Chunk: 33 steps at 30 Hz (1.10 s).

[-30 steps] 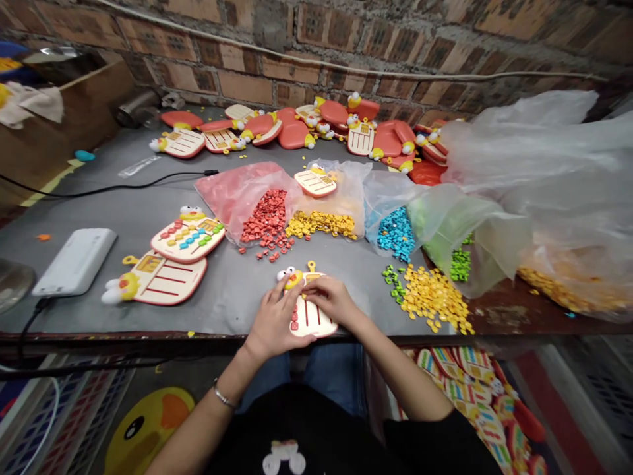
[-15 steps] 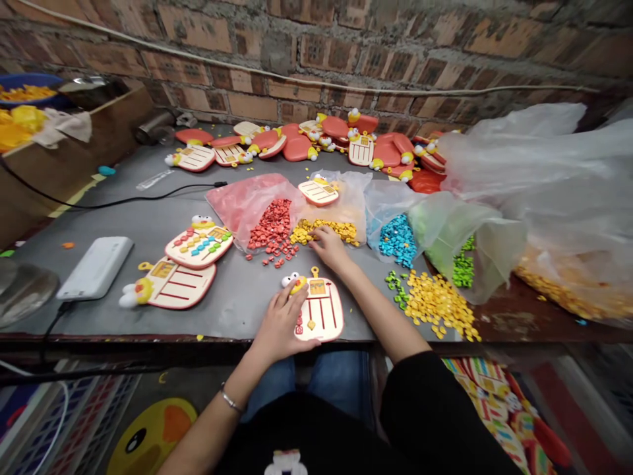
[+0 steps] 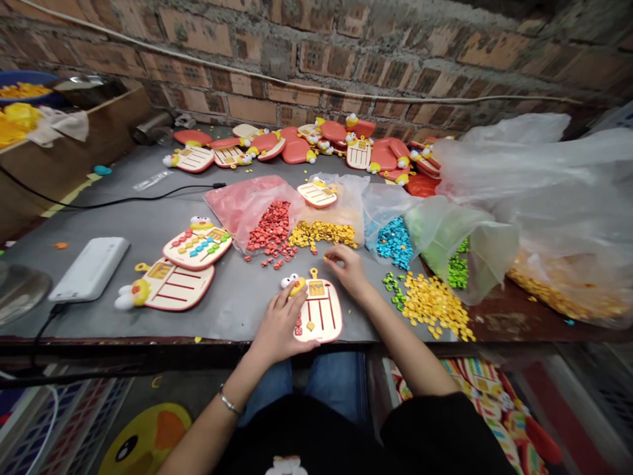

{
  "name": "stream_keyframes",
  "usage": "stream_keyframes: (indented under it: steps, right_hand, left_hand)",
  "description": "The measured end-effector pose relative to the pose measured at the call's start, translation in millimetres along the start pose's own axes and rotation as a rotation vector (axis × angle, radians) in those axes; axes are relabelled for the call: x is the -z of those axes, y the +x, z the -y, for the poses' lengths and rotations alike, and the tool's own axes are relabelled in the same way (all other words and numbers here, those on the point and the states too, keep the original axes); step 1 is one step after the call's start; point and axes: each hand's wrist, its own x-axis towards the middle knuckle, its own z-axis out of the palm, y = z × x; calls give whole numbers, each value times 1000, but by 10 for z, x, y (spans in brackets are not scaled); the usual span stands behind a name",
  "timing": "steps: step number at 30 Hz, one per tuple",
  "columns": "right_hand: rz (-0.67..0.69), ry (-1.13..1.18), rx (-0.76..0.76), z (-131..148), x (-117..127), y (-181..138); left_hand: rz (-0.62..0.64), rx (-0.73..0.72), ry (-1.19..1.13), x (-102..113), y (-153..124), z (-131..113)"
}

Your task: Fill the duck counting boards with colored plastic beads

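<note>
My left hand (image 3: 281, 318) is closed around the left side of a cream toy board (image 3: 324, 310) with slots and a duck-like head, lying at the table's front edge. Red beads sit in its leftmost slot, and one yellow bead (image 3: 310, 326) is in the slot beside them. Above the board's right side, my right hand (image 3: 347, 269) pinches a small yellow bead (image 3: 327, 258) between thumb and fingers. Just beyond are a pile of yellow beads (image 3: 321, 232) in an open bag and a pile of red beads (image 3: 271, 225).
Blue beads (image 3: 394, 241), green beads (image 3: 459, 264) and loose yellow pieces (image 3: 435, 303) lie to the right. At left are a filled board (image 3: 198, 248) overlapping another board (image 3: 180, 285), and a white power bank (image 3: 90, 269) with a cable. Several red-backed boards (image 3: 297, 148) line the brick wall.
My right hand has drawn back from the yellow pile, toward me and to the right, with a yellow bead in its fingertips. My left hand stays on the board.
</note>
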Motion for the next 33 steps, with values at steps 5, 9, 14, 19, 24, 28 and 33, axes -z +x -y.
stream_keyframes:
  steps: [5, 9, 14, 19, 24, 28, 33]
  right_hand:
    - [87, 15, 36, 157, 91, -425]
    - [134, -77, 48, 97, 31, -534]
    - [222, -83, 84, 113, 86, -564]
    - [360, 51, 104, 194, 212, -628]
    - [341, 127, 52, 238, 68, -620]
    - [275, 167, 42, 334, -172, -612]
    - [487, 331, -16, 438, -196, -601]
  left_hand:
    - [21, 10, -25, 13, 11, -11]
    - [36, 28, -36, 35, 21, -34]
    - [51, 46, -26, 48, 23, -51]
    - [68, 53, -13, 51, 27, -54]
    - [89, 49, 3, 43, 29, -43]
    - [91, 32, 18, 26, 23, -26]
    - [81, 41, 14, 39, 22, -35]
